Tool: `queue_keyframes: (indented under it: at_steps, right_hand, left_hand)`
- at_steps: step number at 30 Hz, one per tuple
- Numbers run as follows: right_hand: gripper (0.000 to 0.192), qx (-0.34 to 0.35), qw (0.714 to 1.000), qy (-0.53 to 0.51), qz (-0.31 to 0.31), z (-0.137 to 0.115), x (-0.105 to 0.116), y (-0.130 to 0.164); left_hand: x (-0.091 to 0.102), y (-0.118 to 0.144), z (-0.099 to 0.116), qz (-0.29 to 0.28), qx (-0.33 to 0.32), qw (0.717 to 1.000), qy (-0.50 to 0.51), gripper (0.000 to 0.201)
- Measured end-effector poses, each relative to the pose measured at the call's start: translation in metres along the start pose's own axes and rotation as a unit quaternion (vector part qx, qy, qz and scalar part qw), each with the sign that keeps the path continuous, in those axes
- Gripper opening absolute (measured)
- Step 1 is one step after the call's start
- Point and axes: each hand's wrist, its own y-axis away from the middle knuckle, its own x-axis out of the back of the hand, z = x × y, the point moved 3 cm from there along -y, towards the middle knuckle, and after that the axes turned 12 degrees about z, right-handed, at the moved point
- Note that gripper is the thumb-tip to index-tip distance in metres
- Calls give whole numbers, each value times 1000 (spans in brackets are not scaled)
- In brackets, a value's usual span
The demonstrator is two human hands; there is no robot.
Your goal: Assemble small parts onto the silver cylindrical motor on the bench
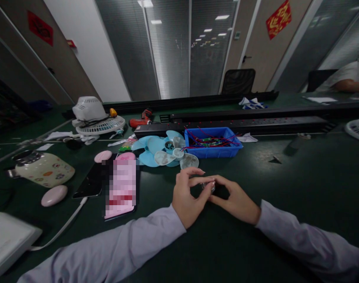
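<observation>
My left hand (189,196) and my right hand (237,200) meet over the green table, fingertips together. Pinched between them is a small shiny metal part (211,188), mostly covered by my fingers; its exact kind I cannot make out. Both hands are closed on it with thumb and forefinger. Just beyond them lie several fan blades, light blue ones (151,151) and a greyish one (187,160). Behind these stands a blue bin (219,152) holding red and dark wires with small green boards.
Phones (129,204) (89,184), a pale oval case (54,195), a patterned flask (46,169) and a white box (11,239) with a cable crowd the left. Farther back are a white fan (89,110), an orange drill (141,119) and long black rails (256,124). A person (348,78) sits far right.
</observation>
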Motion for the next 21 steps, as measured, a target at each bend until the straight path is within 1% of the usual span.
queue_keyframes:
  at_steps: [4, 8, 12, 16, 21]
  right_hand:
    - [32, -5, 1000, 1, -4, 0, -1, 0]
    - [31, -11, 1000, 2, 2, 0, -1, 0]
    - [36, -19, 1000, -2, -5, 0, -1, 1]
    - [39, -5, 1000, -1, -25, 0, -1, 2]
    - [39, -2, 1000, -2, -29, 2, -1, 3]
  left_hand:
    - [-1, -2, 0, -13, 8, 1000, 20, 39]
    - [0, -5, -1, -30, 17, 999, 10, 41]
    - [4, -7, -1, -27, 16, 999, 14, 42]
    - [7, -7, 3, -21, 16, 998, 49, 49]
    - [7, -9, 6, -36, 36, 996, 69, 50]
